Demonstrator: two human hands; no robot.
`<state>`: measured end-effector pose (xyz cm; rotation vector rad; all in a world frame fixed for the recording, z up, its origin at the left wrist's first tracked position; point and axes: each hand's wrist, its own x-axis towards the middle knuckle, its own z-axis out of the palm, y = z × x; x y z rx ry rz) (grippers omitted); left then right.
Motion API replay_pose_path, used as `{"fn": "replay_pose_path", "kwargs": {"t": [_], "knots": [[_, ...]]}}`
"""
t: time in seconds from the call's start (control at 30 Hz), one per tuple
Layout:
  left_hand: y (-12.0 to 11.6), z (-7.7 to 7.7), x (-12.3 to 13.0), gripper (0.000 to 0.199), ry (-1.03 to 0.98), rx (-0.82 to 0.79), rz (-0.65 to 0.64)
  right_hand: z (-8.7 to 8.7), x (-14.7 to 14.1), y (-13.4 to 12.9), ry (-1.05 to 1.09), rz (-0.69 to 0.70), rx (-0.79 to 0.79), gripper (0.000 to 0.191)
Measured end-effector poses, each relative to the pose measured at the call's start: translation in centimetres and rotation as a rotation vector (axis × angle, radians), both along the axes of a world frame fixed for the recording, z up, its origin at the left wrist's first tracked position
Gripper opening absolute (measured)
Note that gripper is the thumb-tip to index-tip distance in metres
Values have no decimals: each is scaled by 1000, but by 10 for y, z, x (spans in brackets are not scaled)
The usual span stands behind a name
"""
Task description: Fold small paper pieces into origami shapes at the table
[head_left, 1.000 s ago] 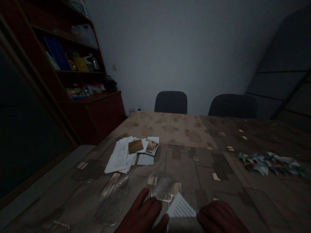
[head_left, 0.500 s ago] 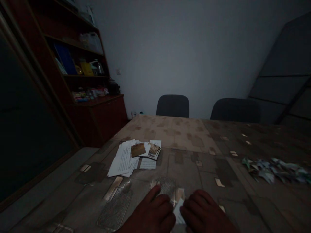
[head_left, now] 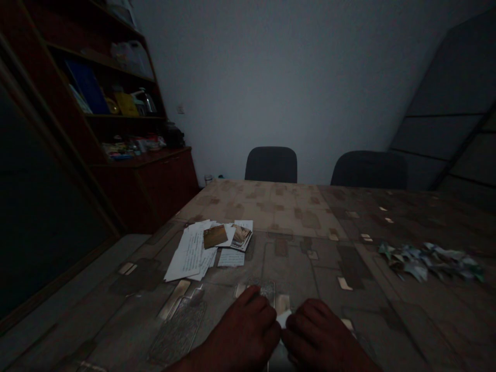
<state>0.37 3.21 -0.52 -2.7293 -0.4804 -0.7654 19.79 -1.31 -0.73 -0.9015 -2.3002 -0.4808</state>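
A small white piece of paper [head_left: 284,318] shows between my two hands at the near edge of the view. My left hand [head_left: 251,328] is closed on its left side, fingers curled, knuckles up. From the right, my right hand [head_left: 318,330] grips it too, its fingers bent inward and nearly touching the left ones. Most of the paper is hidden under the fingers. Beyond my left hand lie printed sheets [head_left: 188,253], with a brown picture card [head_left: 215,236] and a small stack of picture cards [head_left: 242,235] on top.
Crumpled or folded papers [head_left: 430,261] lie in a heap on the right of the patterned table [head_left: 287,206]. Two dark chairs [head_left: 271,164] stand at the far edge. A red-brown shelf cabinet [head_left: 155,181] is at the left.
The view has shifted slightly, moving the scene left and up. My hands have drawn closer together, and less of the white paper shows between them.
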Motion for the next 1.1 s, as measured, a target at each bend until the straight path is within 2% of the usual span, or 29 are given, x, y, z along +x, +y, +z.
{"fn": "replay_pose_path", "kwargs": {"t": [0.17, 0.3, 0.47, 0.67, 0.8, 0.93, 1.03, 1.1], "knots": [[2, 7, -12, 24, 30, -55, -58, -11, -2, 3, 72, 27, 13, 35], [-2, 10, -25, 5, 74, -118, -110, -12, 7, 2, 50, 59, -68, 36], [-6, 8, -27, 5, 40, -132, -115, -8, 17, -4, -30, 76, -149, 33], [-5, 8, -25, 6, 58, -161, -94, -12, 12, -3, -23, 30, -140, 23], [-5, 4, -26, 11, 32, -134, -97, 2, 14, -4, -66, 57, -151, 17], [-3, 2, -25, 10, 14, -112, -95, 20, 23, -9, -163, 64, -341, 19], [-4, 5, -25, 9, 14, -104, -85, 31, 27, -13, -182, 104, -403, 31], [-4, 7, -26, 8, 34, -115, -82, 39, 28, -15, -183, 86, -355, 40]]}}
